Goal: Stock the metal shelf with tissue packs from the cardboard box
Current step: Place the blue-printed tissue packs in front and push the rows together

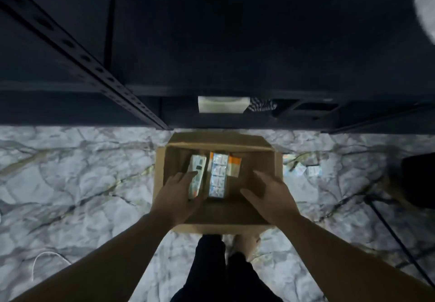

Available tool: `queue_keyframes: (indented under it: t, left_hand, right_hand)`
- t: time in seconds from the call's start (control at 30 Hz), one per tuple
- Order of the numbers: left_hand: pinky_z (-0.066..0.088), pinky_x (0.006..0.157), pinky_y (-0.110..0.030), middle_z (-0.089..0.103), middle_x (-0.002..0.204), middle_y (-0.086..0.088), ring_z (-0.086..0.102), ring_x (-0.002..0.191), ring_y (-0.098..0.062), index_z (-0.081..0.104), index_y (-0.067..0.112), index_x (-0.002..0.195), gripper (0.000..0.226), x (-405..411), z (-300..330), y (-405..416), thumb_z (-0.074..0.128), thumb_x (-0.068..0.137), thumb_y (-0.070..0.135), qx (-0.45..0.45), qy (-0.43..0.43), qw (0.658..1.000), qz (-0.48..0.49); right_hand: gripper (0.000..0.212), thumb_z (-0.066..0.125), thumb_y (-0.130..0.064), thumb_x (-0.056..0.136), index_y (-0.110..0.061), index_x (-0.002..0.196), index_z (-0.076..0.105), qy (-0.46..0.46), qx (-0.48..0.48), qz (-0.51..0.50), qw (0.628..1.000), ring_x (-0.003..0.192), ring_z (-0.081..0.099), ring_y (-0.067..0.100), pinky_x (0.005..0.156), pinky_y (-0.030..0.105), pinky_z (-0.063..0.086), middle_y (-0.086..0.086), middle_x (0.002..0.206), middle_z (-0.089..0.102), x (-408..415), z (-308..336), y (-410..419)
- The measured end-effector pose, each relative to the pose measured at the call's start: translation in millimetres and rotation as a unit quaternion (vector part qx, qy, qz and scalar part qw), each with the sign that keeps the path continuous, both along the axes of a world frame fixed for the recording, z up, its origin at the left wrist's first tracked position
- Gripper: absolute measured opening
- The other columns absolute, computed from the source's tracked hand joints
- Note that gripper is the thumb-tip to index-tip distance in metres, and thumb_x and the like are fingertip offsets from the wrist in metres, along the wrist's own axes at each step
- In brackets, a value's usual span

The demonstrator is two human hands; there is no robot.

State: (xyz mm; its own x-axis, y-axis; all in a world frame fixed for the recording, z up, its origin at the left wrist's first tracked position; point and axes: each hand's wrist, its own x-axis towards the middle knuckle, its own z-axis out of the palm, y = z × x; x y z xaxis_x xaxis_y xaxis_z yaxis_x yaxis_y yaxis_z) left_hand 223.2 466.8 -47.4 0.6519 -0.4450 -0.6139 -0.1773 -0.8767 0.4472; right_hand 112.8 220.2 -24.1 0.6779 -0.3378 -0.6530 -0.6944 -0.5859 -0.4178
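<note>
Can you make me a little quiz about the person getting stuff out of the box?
1. True or false: the cardboard box stands on a table.
2. Which hand is touching a tissue pack? A) left hand B) right hand C) neither
3. Fill in: the box sits on the marble floor just in front of the dark metal ____.

Key
1. False. It stands on the floor.
2. A. The left hand's fingers lie on the leftmost pack; the right hand is open inside the box, holding nothing.
3. shelf
</note>
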Motion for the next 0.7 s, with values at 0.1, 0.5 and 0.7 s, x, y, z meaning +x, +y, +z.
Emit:
queue_keyframes:
  t: [0.1,0.5,0.7]
  left_hand:
    - [0.045,0.108,-0.043,0.049,0.145,-0.004,0.045,0.137,-0.029,0.041,0.024,0.155,0.074,-7.1,-54.1,-4.3,0.07,0.092,0.049,0.012,0.005,0.999,0.03]
    - [0.04,0.11,-0.044,0.048,0.147,-0.015,0.048,0.137,-0.035,0.04,0.014,0.148,0.082,-22.4,-285.2,-12.6,0.082,0.084,0.043,0.034,0.04,0.976,0.213]
    - [0.04,0.1,-0.031,0.053,0.15,-0.008,0.05,0.139,-0.028,0.033,0.017,0.153,0.093,-18.7,-345.1,-17.1,0.089,0.079,0.024,-0.01,0.075,0.95,0.304]
  right_hand:
    - [0.078,0.069,-0.063,0.088,-0.032,0.154,0.041,0.06,0.03,-0.015,0.998,0.128,0.059,0.025,0.098,0.034,0.049,-0.003,0.141,0.062,-7.2,-62.2,4.1]
    - [0.086,0.081,-0.058,0.079,-0.024,0.15,0.044,0.09,0.105,-0.103,0.985,0.125,0.061,0.024,0.074,0.02,0.04,0.0,0.142,0.06,3.0,-336.9,46.0]
    - [0.105,0.093,-0.045,0.072,-0.017,0.152,0.031,0.079,0.116,-0.218,0.966,0.129,0.059,0.031,0.083,0.028,0.048,0.007,0.144,0.057,19.5,-396.1,62.9]
